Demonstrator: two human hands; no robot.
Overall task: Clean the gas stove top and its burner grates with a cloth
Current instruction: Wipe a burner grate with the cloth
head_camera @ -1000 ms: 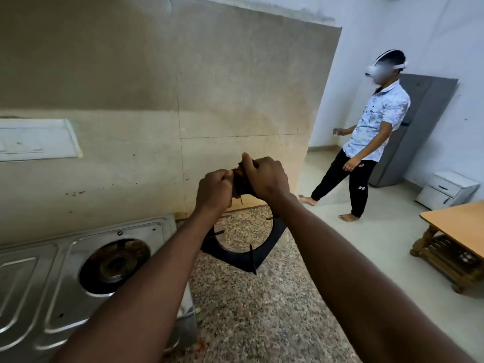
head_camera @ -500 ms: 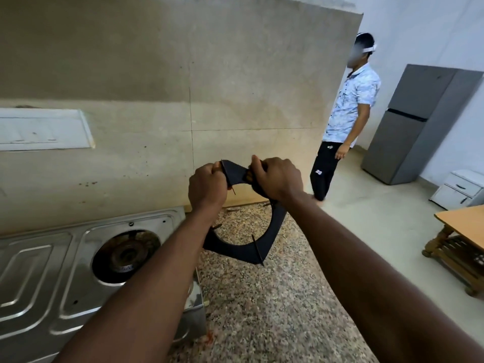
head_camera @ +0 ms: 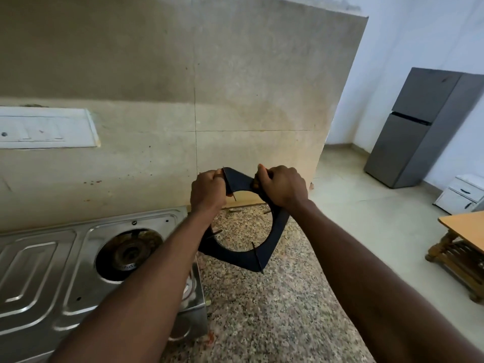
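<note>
Black metal, the burner grate (head_camera: pixel 238 180) hangs in the air between my two hands, tipped up on edge over the speckled granite counter (head_camera: pixel 262 310). It is just to the right of the steel stove top (head_camera: pixel 65 271) and clear of the open burner (head_camera: pixel 128 251). My left hand (head_camera: pixel 208 191) is closed in a fist round the upper left corner. My right hand (head_camera: pixel 284 187) is curled tight over the upper right side. Something dark and reddish shows under my right fingers (head_camera: pixel 264 176). It may be the cloth, but I cannot tell for certain.

All my hold is along the top, so the lower half swings free. If grease makes either fist slip, I judge the grate would drop onto the stone. It could chip the counter or bend a thin prong (head_camera: pixel 255 254).

Those prongs point inward and look sharp-edged. Rubbing hard along the frame could drag a knuckle or the cloth across one and snag it.

My hands are also close to the wall (head_camera: pixel 235 100), and a wide scrubbing stroke could knock the corner against it. Swinging left could scrape the steel.
</note>
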